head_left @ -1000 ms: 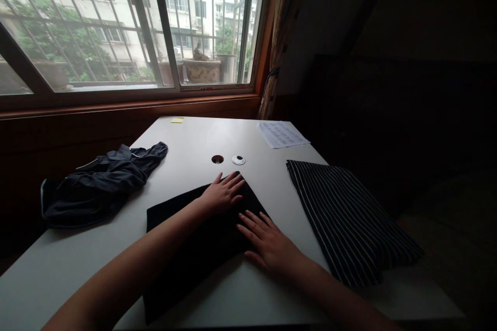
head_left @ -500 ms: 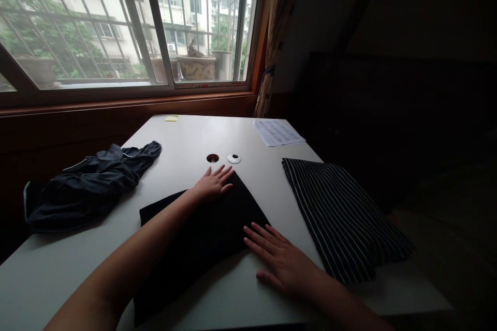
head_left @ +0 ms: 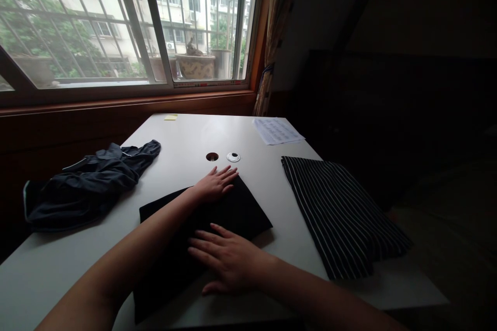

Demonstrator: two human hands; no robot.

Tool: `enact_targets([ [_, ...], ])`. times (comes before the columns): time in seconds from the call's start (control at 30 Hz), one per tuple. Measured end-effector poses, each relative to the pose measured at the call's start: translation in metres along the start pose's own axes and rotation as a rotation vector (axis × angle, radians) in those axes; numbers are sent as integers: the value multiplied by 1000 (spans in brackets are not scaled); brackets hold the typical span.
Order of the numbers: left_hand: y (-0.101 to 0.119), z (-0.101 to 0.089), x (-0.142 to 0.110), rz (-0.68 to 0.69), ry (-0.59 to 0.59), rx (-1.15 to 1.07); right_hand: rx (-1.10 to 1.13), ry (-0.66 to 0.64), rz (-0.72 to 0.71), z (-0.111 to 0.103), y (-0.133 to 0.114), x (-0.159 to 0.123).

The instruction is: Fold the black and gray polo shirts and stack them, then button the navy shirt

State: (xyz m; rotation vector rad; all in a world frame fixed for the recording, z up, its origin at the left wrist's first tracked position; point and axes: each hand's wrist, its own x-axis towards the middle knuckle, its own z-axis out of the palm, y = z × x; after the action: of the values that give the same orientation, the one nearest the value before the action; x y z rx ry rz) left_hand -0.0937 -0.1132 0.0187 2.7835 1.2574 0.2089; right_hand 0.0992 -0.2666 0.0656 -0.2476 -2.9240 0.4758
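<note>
Black cloth is spread on the white table, its far corner pressed beneath the left hand, opened flat with nothing gripped. Over the cloth's near edge the right hand is held open, fingers loosely spread; it has been shifted leftward from the cloth's right corner, now uncovered.

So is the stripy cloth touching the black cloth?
Apart. The head view shows a strip of white table between the black cloth and the stripy cloth.
</note>
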Motion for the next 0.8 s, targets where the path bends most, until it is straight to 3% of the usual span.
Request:
enact_targets([
  [0.3, -10, 0, 7, -49, -46, 4, 99, -33, 0, 2, -10, -13],
  [0.53, -8, -2, 7, -48, -39, 13, 1, -5, -30, 3, -12, -14],
  [0.8, -11, -2, 6, -42, -57, -11, -244, 12, -208, 16, -11, 8],
])
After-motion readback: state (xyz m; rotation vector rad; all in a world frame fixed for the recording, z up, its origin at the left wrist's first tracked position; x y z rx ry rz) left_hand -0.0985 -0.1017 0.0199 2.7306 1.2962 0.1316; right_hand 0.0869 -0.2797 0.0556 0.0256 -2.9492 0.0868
